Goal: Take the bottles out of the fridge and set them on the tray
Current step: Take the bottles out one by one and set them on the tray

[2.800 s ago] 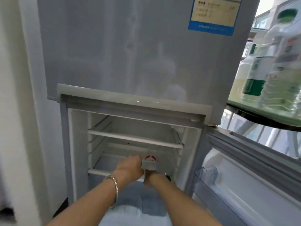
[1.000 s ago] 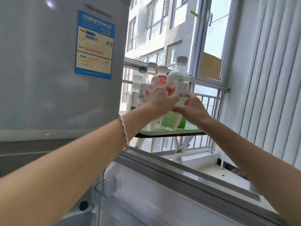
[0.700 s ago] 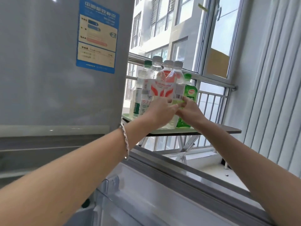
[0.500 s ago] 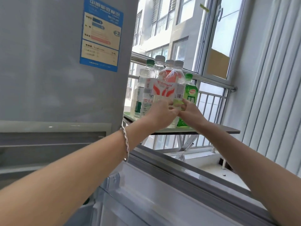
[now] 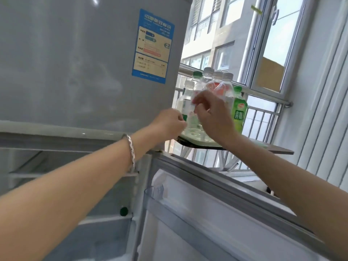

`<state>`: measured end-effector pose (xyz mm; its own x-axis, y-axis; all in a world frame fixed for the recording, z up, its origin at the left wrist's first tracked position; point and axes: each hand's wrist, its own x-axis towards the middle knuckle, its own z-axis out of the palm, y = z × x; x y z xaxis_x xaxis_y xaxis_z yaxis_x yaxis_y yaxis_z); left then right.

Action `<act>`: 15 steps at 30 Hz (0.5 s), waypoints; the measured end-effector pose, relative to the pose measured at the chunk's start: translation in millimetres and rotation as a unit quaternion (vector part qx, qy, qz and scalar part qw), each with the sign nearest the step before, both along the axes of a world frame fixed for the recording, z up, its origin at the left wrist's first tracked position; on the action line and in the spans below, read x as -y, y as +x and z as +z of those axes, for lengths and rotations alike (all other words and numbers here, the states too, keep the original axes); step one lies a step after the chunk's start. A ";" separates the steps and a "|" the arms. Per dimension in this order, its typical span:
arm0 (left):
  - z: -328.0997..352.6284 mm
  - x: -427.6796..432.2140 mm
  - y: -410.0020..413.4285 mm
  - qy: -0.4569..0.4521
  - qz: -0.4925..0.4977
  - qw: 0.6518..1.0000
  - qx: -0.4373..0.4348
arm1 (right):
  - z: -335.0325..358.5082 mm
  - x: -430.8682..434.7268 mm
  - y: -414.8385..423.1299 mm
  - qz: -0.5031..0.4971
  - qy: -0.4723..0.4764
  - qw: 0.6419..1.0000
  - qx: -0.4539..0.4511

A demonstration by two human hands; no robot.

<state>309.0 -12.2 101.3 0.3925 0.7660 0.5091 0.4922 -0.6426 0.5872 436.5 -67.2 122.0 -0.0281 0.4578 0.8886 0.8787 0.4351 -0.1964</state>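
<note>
Right of centre in the frame, the bottles (image 5: 216,85) stand upright and close together on a pale green tray (image 5: 195,138), which rests on a dark folding table (image 5: 276,150) beside the grey fridge (image 5: 75,63). Most have clear bodies and white caps. A green bottle (image 5: 240,110) stands at the right end of the group.

The left hand (image 5: 169,123) is at the left edge of the group with its fingers curled. Its fingertips are hidden against a bottle there, so I cannot tell whether it has hold of one. The right hand (image 5: 212,114) hangs in front of the bottles with its fingers loosely bent and spread, and nothing is visibly clasped in it.

A silver bracelet (image 5: 131,151) circles the left wrist. A blue sticker (image 5: 153,46) sits on the upper fridge door. The lower door (image 5: 216,213) stands open across the lower right of the frame, and a window (image 5: 273,49) fills the upper right.
</note>
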 end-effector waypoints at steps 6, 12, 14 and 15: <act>-67.4 -21.4 -86.6 -0.100 0.079 0.978 -0.165 | -66.1 -42.8 -109.2 -0.041 -0.307 0.942 0.132; -164.0 -57.5 -128.0 -0.186 0.172 0.923 -0.289 | -166.9 -92.6 -163.0 -0.038 -0.477 0.865 0.149; -198.9 -73.7 -134.7 -0.189 0.190 0.917 -0.296 | -200.7 -110.6 -169.2 -0.035 -0.515 0.842 0.160; -212.1 -78.7 -137.1 -0.193 0.198 0.915 -0.294 | -217.2 -118.7 -170.6 -0.036 -0.532 0.831 0.161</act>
